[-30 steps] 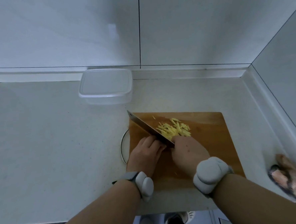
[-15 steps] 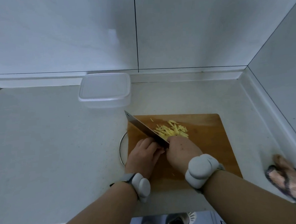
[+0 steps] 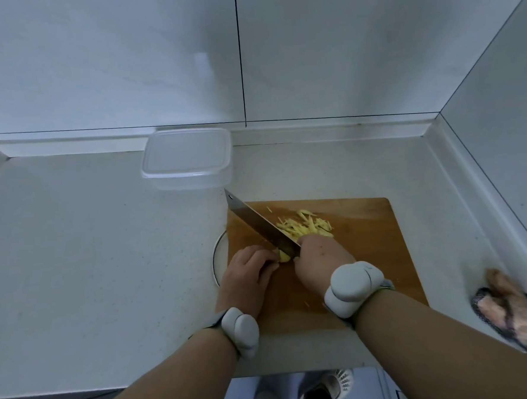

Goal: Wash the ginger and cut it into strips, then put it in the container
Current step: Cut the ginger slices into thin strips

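**Ginger under the knife at a corner bench**

A pale speckled bench runs into a tiled corner, walled behind and on the right, with wide bare surface to the left of the wooden cutting board. The board is a smooth, rounded-corner rectangle; its near edge lies close to the bench's front lip. A thin metal ring pokes out from under the board's left edge. Beyond the board's far left corner, near the back wall, stands a clear plastic container, shallow and rounded. Right of the board, by the side wall, lies a pinkish, dark-edged item, blurred.

On the board's left half, the left hand curls its fingers over a small yellow ginger piece, pinning it down. The right hand grips the handle of a knife whose broad steel blade slants toward the board's far left corner and sits against the piece. Cut ginger strips are heaped just behind the right hand, right of the blade.
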### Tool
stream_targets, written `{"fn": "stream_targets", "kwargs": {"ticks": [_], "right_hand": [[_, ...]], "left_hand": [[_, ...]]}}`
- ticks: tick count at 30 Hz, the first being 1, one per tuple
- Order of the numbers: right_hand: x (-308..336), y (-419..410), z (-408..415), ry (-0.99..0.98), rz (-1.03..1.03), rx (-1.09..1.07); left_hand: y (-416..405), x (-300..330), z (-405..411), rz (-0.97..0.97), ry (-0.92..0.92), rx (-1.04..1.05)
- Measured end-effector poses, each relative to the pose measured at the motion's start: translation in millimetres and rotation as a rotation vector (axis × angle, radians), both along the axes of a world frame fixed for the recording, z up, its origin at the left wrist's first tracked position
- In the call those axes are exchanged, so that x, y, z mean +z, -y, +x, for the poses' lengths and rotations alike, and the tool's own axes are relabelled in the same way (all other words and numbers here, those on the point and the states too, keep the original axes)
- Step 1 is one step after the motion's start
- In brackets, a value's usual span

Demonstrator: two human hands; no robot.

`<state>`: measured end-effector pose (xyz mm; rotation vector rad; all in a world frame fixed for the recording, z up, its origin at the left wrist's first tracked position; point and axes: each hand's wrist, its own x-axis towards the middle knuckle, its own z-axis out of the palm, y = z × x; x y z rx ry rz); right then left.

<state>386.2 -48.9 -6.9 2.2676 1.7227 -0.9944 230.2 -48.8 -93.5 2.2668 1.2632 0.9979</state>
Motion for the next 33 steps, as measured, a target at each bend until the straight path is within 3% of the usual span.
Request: {"fn": "stream_targets", "kwargs": {"ticks": [10,15,33], "right_hand": [[-4.8,2.9,0.9,-0.029,0.008,-0.029],[-0.4,13.0,-4.3,-0.012,0.156,-0.111],[-4.4,11.7,-4.7,-0.026,0.162,-0.105]], "left_hand": [[2.2,1.0,1.1,0.047,-0.022,-0.068],[2.9,3.1,5.6,0.143,-0.137,-0.054],[-1.2,5.4,22.0,-0.003,-0.152,0.076]]}}
